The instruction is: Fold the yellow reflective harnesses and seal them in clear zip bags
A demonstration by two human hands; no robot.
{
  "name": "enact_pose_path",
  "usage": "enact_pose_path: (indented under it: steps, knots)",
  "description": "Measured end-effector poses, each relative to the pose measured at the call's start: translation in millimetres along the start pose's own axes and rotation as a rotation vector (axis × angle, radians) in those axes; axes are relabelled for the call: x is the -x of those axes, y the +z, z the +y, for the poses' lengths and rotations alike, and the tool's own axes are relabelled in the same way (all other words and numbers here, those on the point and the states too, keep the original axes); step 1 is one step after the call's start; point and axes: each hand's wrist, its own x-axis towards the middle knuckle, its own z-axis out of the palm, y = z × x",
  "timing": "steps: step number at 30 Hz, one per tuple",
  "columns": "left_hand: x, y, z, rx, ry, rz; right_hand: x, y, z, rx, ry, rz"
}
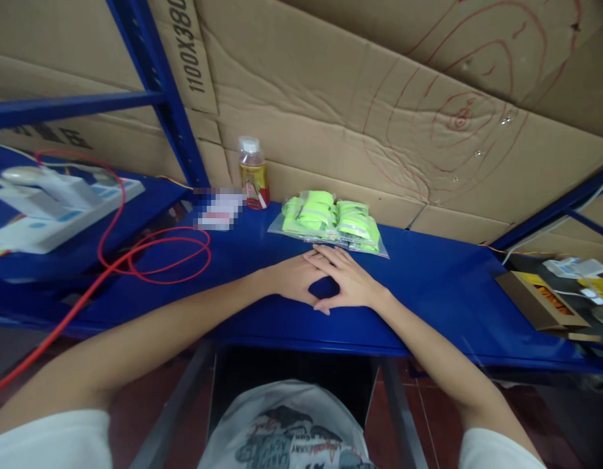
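Observation:
My left hand [292, 277] and my right hand [354, 280] rest together on the blue tabletop [428, 280]. Their fingers are stretched out and overlap, the right ones lying over the left. The thumb tips meet nearer to me, leaving a small gap of blue between the palms. Neither hand holds anything. Just beyond the fingertips lie clear plastic bags of neon yellow-green reflective straps [325, 218], apparently folded or rolled. Part of my left fingers is hidden under my right hand.
Behind the bags stand a drink bottle [254, 176] and a cardboard wall [301, 130]. A pixelated patch [219, 210] lies left of the bottle. Red cable [169, 238] loops leftward near a white power strip [71, 215]. An open cardboard box [540, 303] sits at right.

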Motion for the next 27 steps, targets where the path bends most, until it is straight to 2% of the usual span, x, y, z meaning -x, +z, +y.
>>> enact_pose_path:
  steps: [18, 25, 27]
  knots:
    - [-0.9, -0.5, 1.3, 0.035, 0.005, 0.009, 0.5, -2.2, 0.5, -0.06, -0.002, 0.009]
    - [-1.0, 1.0, -0.3, 0.021, 0.023, 0.024, -0.1, 1.5, 2.2, -0.04, -0.034, 0.046]
    - [-0.6, -0.6, -0.4, -0.02, 0.034, 0.034, -0.2, -1.1, 7.7, -0.006, -0.067, 0.093]
